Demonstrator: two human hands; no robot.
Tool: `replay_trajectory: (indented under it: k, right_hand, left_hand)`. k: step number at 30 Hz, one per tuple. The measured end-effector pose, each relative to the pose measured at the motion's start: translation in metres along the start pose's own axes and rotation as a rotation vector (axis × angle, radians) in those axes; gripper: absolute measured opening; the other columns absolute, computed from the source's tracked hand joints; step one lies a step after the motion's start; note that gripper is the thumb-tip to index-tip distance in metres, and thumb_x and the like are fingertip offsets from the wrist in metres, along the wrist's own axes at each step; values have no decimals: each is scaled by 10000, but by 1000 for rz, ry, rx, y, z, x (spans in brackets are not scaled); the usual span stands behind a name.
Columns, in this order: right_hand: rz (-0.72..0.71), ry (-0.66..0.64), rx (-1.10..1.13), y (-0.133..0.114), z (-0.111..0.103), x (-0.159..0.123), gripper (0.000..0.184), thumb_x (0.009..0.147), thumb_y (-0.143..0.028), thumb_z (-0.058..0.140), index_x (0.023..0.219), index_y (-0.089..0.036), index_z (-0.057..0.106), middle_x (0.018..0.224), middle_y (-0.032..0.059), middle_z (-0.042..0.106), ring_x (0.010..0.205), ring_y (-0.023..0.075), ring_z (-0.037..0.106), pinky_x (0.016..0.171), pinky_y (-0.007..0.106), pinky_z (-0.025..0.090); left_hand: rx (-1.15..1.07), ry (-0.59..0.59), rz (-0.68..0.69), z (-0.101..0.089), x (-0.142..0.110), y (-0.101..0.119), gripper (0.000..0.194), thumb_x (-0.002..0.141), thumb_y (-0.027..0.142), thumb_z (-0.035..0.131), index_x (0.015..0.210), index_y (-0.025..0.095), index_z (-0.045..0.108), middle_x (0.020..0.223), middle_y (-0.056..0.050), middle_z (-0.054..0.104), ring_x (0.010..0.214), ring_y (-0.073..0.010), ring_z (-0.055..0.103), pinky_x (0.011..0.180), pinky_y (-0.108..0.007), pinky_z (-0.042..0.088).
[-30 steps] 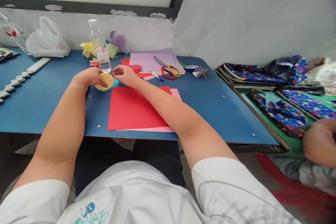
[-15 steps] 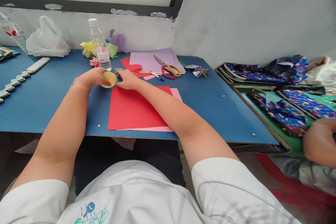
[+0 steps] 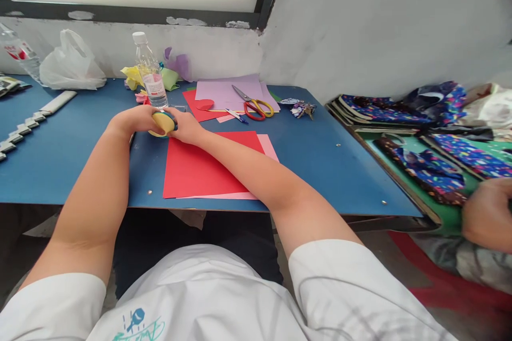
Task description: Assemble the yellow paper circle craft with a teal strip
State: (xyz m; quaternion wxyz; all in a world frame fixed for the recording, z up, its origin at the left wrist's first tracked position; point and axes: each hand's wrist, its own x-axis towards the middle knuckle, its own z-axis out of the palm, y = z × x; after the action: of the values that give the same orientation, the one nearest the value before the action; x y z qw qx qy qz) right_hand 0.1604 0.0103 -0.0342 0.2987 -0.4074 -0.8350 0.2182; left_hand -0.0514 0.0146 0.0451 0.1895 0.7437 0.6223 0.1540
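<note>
Both hands close on one small round thing, a yellow disc (image 3: pixel 163 123) with a blue-green edge showing under it, held just above the blue table (image 3: pixel 72 154) at the far left corner of the red sheet (image 3: pixel 204 168). Left hand (image 3: pixel 138 119) wraps it from the left, fingers curled over its top and near side. Right hand (image 3: pixel 184 125) presses against its right side, thumb and fingertips pinched on the rim. What the disc is made of I cannot tell.

Under the right forearm lies the red sheet, flat, with a pink sheet (image 3: pixel 269 146) peeping out along its right and near edges. Just behind the hands stands a clear bottle (image 3: pixel 150 72), upright, white cap on. Crumpled yellow, green and purple paper (image 3: pixel 134 75) sits beside it against the wall. Farther right, a lilac sheet (image 3: pixel 226 93) overlaps another red one, and scissors (image 3: pixel 254 105) with red and yellow handles lie on top of it, with a pen (image 3: pixel 236 115) just in front. A white bag (image 3: pixel 72 64) rests at the far left. Well to the right, patterned blue cloth (image 3: pixel 420 168) lies on a green surface, and another person's hand (image 3: pixel 486 216) shows at the frame edge.
</note>
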Motion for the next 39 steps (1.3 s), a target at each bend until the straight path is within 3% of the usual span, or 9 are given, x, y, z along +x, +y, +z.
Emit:
replay_trajectory:
  k: [4, 9, 13, 17, 23, 30, 34, 37, 39]
  right_hand:
    - [-57, 69, 323, 8, 4, 6, 973, 998, -151, 924, 1866, -119, 484, 1536, 135, 811, 1311, 263, 830, 1213, 400, 673]
    - [-41, 189, 446, 24, 1, 20, 963, 995, -136, 864, 1873, -172, 472, 1611, 124, 737, 1205, 197, 822, 1081, 314, 707]
    - [-57, 141, 262, 36, -24, 18, 752, 999, -131, 842, 1718, -116, 621, 1555, 179, 785, 1378, 280, 801, 1252, 425, 666]
    - [38, -32, -373, 44, -66, 2, 724, 1116, -498, 896, 1680, -90, 699, 1916, 293, 511, 1828, 453, 438, 1538, 622, 324]
    - [251, -231, -577, 32, -90, -15, 464, 1239, -465, 666, 1467, -94, 826, 1512, 291, 829, 1398, 474, 781, 1214, 569, 626]
    - [218, -290, -629, 1, -86, -78, 431, 1255, -412, 631, 1443, -97, 858, 1516, 279, 837, 1400, 474, 777, 1188, 558, 624]
    - [252, -266, -641, -5, -81, -118, 577, 1311, -409, 471, 1700, -54, 706, 1833, 267, 646, 1662, 474, 603, 1344, 603, 538]
    - [326, -222, -637, -3, -82, -126, 634, 1324, -448, 411, 1721, -24, 666, 1948, 280, 497, 1699, 524, 540, 1356, 690, 506]
    - [352, -212, -616, -3, -85, -124, 624, 1323, -503, 432, 1599, -43, 749, 1857, 300, 605, 1646, 529, 583, 1332, 680, 524]
  left_hand:
    - [22, -90, 6, -2, -1, 0, 497, 757, 199, 1048, 1227, 177, 887, 1083, -48, 908, 1056, -333, 838, 1096, -450, 670]
    - [-112, 92, 105, 12, 5, -3, 1016, 784, 238, 1007, 1725, 244, 627, 1287, -75, 856, 1246, -360, 826, 1130, -470, 682]
    - [-186, 85, 147, 25, 10, 0, 816, 773, 205, 840, 1580, 221, 721, 1264, -87, 844, 1254, -397, 837, 1118, -495, 714]
    - [-229, 134, 92, 32, 12, 4, 760, 751, 166, 826, 1507, 170, 748, 1352, -132, 833, 1313, -413, 821, 1201, -522, 696]
    - [-462, 193, -151, 38, 11, 6, 856, 821, 111, 960, 1636, 183, 710, 1321, -136, 809, 1264, -380, 830, 1030, -471, 728]
    - [-410, 171, -204, 45, 13, 9, 854, 808, 33, 919, 1631, 144, 719, 1435, -209, 804, 1230, -371, 807, 1071, -495, 707]
    - [-311, 189, -173, 49, 7, 14, 902, 875, 6, 907, 1738, 148, 687, 1445, -155, 802, 1253, -324, 748, 1206, -452, 609]
    - [-249, 193, -130, 49, 3, 17, 951, 970, 6, 868, 1862, 161, 578, 1414, -106, 799, 1205, -260, 718, 1185, -380, 575]
    - [-219, 181, -121, 48, 2, 18, 924, 998, 12, 862, 1864, 148, 570, 1373, -99, 798, 1151, -240, 709, 1140, -365, 578]
